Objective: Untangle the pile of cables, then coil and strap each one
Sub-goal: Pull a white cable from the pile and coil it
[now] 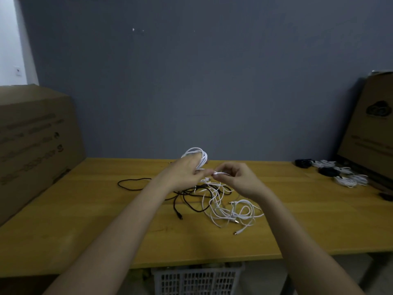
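My left hand (182, 174) holds a coil of white cable (198, 156) raised above the wooden table (85, 220); the loops stand up over its fingers. My right hand (238, 177) pinches the loose end of that white cable (217, 173) right beside the left fingertips. Below both hands lies a tangle of white cables (231, 211) mixed with black cables (187, 199). One black strand (131, 184) loops out to the left.
Coiled white and black cables (333, 172) lie grouped at the table's far right. A large cardboard box (32, 141) stands at the left, another (374, 128) leans at the right. A white plastic basket (197, 279) sits under the table's front edge.
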